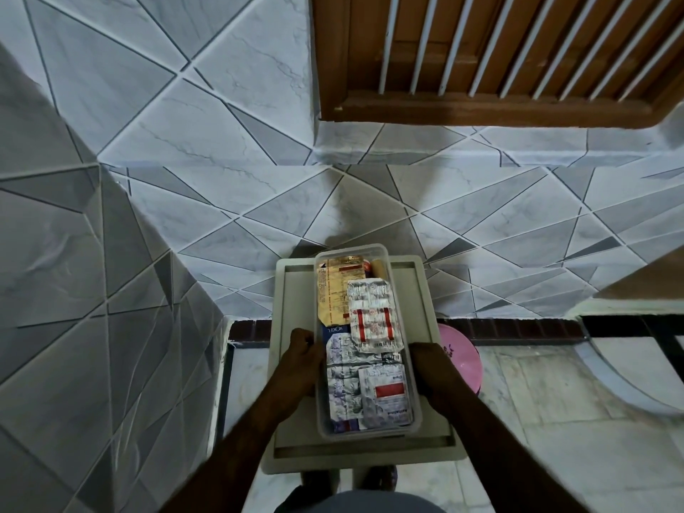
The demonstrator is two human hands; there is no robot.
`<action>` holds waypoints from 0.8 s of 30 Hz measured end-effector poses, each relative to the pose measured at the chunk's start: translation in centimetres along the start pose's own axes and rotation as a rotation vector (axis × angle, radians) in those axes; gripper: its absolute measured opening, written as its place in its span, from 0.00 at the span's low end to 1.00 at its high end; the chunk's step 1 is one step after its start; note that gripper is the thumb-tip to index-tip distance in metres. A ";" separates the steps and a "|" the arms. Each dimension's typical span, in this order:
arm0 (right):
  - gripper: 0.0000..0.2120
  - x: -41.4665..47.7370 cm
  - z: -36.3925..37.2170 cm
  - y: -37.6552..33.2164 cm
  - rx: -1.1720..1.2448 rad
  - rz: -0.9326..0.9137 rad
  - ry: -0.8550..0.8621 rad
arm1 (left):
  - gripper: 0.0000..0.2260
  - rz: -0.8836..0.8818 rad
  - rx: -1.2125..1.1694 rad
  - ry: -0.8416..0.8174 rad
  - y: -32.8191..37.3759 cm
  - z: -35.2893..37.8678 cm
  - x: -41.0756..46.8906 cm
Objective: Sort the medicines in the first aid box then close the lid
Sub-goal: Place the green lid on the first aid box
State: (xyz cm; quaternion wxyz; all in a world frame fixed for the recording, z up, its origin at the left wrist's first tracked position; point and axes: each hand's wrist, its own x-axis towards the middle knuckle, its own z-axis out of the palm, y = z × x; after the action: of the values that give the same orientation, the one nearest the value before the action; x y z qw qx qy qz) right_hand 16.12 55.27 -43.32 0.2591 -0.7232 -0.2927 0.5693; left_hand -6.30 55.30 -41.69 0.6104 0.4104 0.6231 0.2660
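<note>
Gripping the left long wall of the clear box [351,248], the left hand [301,355] has its fingers curled at the rim, probably to steady the box or set it straight. The box sits along the middle of the small desk [296,290], its short ends toward the far and near edges, so both hands can reach it.

Inside, a yellow carton [335,290] lies against the left wall at the far end, with a blue pack [335,330] below it. A silver tablet strip [374,316] with red bands overlaps both, and a second strip [386,392] lies toward the near right corner. The flat layering suggests the sorting is largely done. Whether a clear lid is already on cannot be told.

The right hand [431,368] clasps the right wall opposite. A pink tub [460,359] stands on the floor beyond the desk's right edge.
</note>
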 end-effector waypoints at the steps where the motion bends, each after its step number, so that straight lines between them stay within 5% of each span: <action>1: 0.11 -0.2 0.0 -0.1 0.023 -0.005 -0.021 | 0.14 0.008 -0.007 -0.009 0.0 -0.1 0.0; 16: 0.11 -0.4 -6.5 -1.5 -0.213 -0.222 0.292 | 0.09 0.045 0.012 0.047 -0.8 -2.9 0.3; 24: 0.10 -2.4 -9.8 -6.4 -0.192 -0.469 0.627 | 0.09 0.090 0.059 -0.043 -0.8 -1.3 -0.5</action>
State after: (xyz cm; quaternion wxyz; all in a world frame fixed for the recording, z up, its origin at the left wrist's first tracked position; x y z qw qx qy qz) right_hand 24.38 57.57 -35.02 0.3898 -0.7964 -0.4084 0.2168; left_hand -7.79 54.73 -41.94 0.5987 0.4615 0.5983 0.2658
